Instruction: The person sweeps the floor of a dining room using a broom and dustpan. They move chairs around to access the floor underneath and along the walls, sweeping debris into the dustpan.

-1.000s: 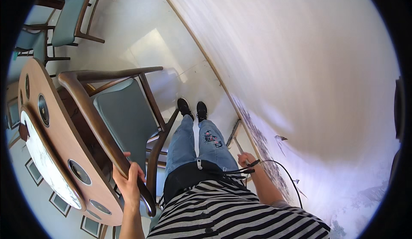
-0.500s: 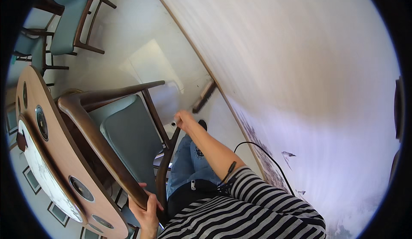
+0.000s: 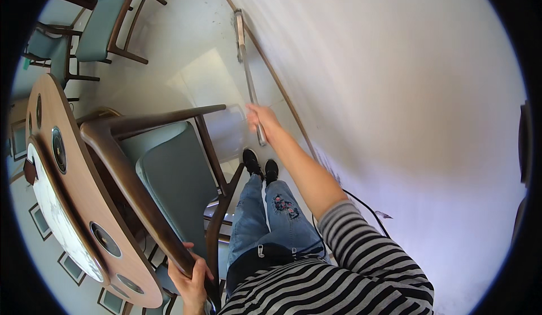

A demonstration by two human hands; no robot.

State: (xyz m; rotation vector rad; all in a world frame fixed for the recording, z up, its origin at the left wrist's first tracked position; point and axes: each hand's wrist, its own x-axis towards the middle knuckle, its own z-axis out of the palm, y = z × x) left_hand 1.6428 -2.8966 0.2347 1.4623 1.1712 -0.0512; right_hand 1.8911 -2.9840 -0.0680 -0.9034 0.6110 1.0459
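Our left hand (image 3: 192, 278) wraps closed around the wooden chair (image 3: 164, 185) frame; right hand (image 3: 261, 118) fingers clamp the grey mop handle (image 3: 248, 80) beside the white wall (image 3: 395, 89).

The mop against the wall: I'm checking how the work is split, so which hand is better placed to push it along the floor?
Right. The right hand grips the mop handle, arm stretched forward. The left hand is closed on the chair back.
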